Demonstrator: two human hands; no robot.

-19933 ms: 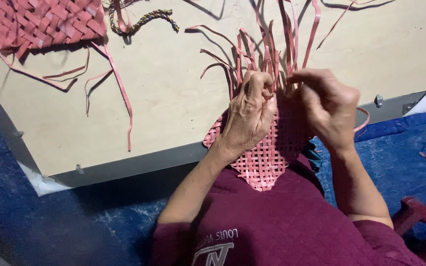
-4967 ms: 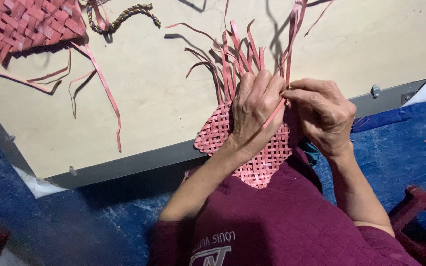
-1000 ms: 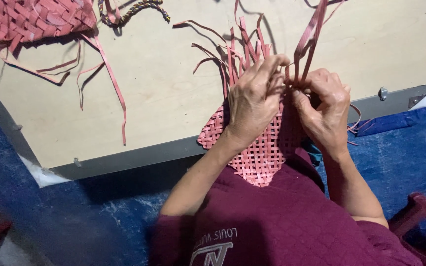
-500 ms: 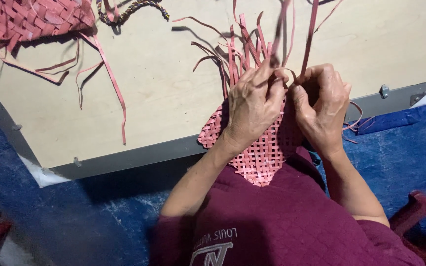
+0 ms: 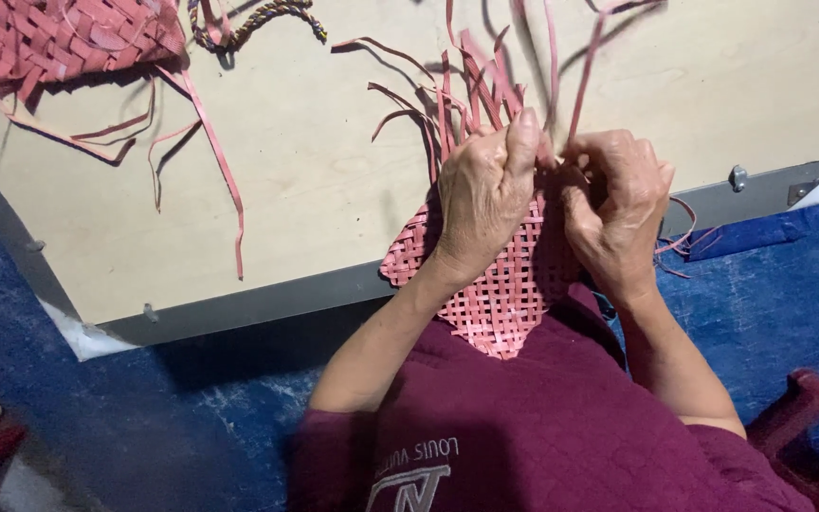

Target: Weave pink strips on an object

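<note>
A half-woven pink mat (image 5: pixel 500 294) of flat strips lies over the near edge of a pale wooden board (image 5: pixel 334 180), its lower corner resting on my maroon shirt. Loose pink strips (image 5: pixel 466 85) fan up from its upper edge. My left hand (image 5: pixel 485 194) presses on the weave's upper edge, fingers curled among the strips. My right hand (image 5: pixel 613 204) sits close beside it, pinching a strip that runs upward and is blurred by motion. The working edge is hidden beneath both hands.
A second woven pink piece (image 5: pixel 59 38) with trailing strips lies at the board's far left, and a braided cord (image 5: pixel 258 17) beside it. Blue tarp (image 5: pixel 770 275) covers the floor. A dark red stool (image 5: pixel 812 436) stands at lower right.
Both hands have stayed at the mat's upper edge, closing together. The strip in my right hand has swung and now blurs upward.
</note>
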